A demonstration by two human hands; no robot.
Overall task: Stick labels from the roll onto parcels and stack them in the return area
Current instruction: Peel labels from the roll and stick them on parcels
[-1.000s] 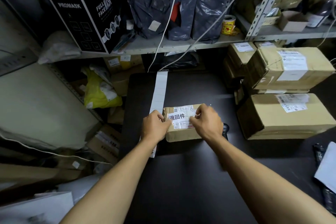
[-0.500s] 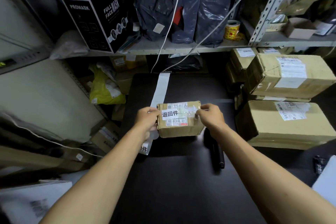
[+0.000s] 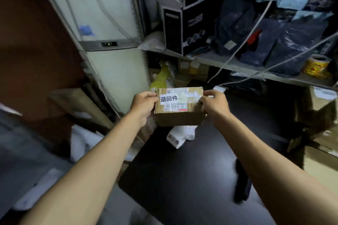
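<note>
While both hands, left hand and right hand, are curling a firm grip round the ends of the labelled box, carrying it above the worktop, keeping it level should help stacking.

1. Both your hands, left hand and right hand, grip the small parcel held above the table's far left corner.
2. Under it the label strip lies crumpled on the dark table; beyond that, open tabletop.
3. To your right, stacked cardboard boxes block the table edge.
4. A dark tool lies beside your right forearm.
5. Ahead, the shelf and hanging cables close off passage.
</note>
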